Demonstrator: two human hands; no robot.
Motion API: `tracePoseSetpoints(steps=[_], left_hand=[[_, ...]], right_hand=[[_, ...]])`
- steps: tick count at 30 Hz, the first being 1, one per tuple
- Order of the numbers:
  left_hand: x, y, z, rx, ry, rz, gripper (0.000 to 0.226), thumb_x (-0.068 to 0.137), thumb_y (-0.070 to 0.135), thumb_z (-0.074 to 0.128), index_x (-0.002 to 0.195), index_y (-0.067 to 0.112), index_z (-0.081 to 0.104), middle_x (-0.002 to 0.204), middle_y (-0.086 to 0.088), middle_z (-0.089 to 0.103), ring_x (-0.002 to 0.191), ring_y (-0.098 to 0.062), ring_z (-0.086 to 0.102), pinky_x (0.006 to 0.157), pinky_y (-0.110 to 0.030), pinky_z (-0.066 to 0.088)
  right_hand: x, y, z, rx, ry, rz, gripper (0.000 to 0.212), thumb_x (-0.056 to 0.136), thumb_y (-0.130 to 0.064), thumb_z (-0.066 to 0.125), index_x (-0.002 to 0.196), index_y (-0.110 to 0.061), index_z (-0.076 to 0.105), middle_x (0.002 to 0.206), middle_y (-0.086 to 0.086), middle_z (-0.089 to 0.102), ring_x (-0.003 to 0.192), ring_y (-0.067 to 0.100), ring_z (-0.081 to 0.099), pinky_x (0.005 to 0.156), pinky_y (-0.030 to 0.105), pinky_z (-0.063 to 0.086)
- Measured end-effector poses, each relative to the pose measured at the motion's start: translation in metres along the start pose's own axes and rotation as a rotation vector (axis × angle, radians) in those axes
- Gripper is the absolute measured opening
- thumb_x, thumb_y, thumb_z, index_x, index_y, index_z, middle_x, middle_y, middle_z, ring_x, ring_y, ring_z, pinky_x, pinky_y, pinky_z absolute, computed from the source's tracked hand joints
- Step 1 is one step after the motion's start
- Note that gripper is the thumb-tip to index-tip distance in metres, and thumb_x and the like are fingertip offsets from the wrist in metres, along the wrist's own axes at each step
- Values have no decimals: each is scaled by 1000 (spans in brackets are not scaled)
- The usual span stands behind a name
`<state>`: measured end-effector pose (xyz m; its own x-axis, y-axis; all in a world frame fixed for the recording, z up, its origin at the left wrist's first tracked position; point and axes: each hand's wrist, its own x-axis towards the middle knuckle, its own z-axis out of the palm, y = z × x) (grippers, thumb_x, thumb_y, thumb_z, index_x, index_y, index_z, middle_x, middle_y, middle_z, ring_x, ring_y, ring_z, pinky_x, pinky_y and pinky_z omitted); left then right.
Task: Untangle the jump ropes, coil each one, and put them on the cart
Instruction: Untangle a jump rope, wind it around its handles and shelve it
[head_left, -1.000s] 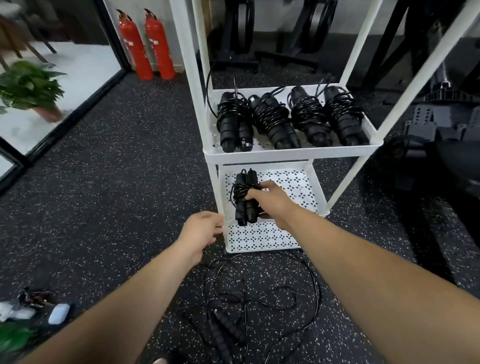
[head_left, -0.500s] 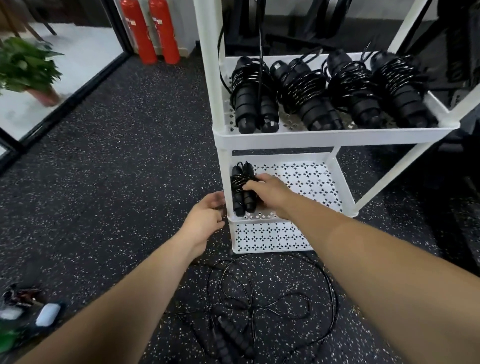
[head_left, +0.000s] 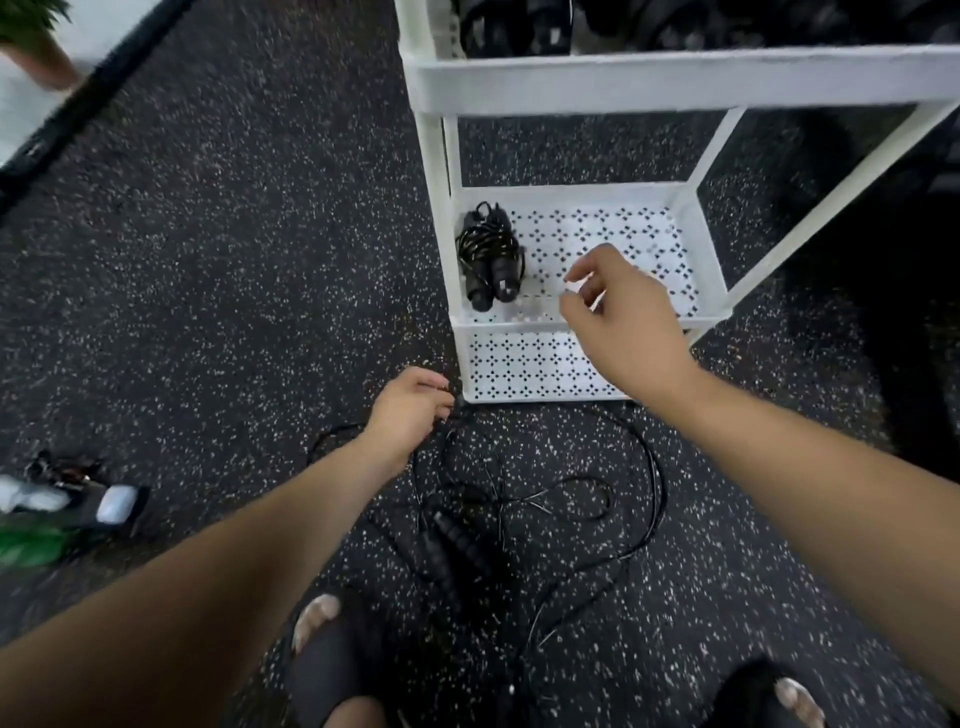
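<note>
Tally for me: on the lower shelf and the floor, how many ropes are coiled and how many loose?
Coiled jump rope, lower shelf: 1
Loose jump rope, floor: 1
Total: 2
Upper-shelf bundles are cropped, not counted.

The cart (head_left: 675, 78) is white, its lower shelves pierced with a repeating diamond pattern. The coiled jump rope (head_left: 488, 260) and the loose jump rope (head_left: 649, 467) are black. The floor (head_left: 234, 260) is black, speckled white. The sandal (head_left: 332, 670) is black.

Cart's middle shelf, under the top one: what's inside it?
One coiled jump rope lies at its left end. The right hand hangs over the front, hiding part of the perforated floor.
</note>
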<state>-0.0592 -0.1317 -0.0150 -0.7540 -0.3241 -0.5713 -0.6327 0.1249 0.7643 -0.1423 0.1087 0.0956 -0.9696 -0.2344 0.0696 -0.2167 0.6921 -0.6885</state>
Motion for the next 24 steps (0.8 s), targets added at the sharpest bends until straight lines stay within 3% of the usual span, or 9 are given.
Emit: tracePoseSetpoints(steps=[3,8,9,11,13,15,20,24], left_hand=[[-5,-48,23,200,-98,-13,12,99,11,66,103,21,71,101,-6,78,85,-17,70,71,-31,49],[-17,-106,65,625,-257,134,21,95,10,57,100,23,73,74,10,68,59,-7,57,54,-16,44],[-20,-116,70,736,-307,182,23,94,9,56,102,22,73,74,13,66,61,-5,58,57,-14,46],[-22,-140,74,941,-432,282,26,93,6,60,109,23,72,90,13,66,84,-10,67,80,-24,56],[-20,-162,72,1151,-516,403,36,93,7,64,123,25,69,116,6,64,113,-19,63,97,-36,53],[-14,-183,68,1333,-540,528,44,95,11,64,136,28,62,133,3,57,127,-22,52,103,-41,46],[-2,-209,63,1509,-489,648,56,99,20,64,152,26,46,144,-1,47,133,-26,43,106,-43,39],[2,-212,64,1480,-457,680,48,102,23,62,148,29,51,140,2,51,130,-24,45,104,-42,34]], right_hand=[[-58,33,27,-4,-127,13,6,105,-29,60,105,-23,60,79,-8,68,63,11,64,58,36,55],[-128,105,89,-127,-457,168,11,103,-33,63,96,-25,63,82,-10,70,74,11,67,71,41,60],[-141,118,102,-146,-512,207,11,102,-34,63,95,-26,63,84,-9,71,76,13,68,74,41,61],[-163,137,128,-148,-592,285,11,100,-37,63,93,-28,63,86,-8,72,79,15,69,77,41,61],[-179,147,150,-143,-643,336,11,99,-38,64,94,-29,62,89,-5,74,80,18,70,78,41,61],[-187,151,168,-147,-657,351,10,99,-36,63,101,-26,61,94,-1,74,84,23,70,78,42,61],[-191,153,193,-139,-654,366,26,99,-37,62,119,-21,60,103,2,74,92,26,70,80,43,60],[-190,155,199,-137,-659,354,40,95,-47,67,126,-21,60,117,1,69,105,25,68,88,41,58]])
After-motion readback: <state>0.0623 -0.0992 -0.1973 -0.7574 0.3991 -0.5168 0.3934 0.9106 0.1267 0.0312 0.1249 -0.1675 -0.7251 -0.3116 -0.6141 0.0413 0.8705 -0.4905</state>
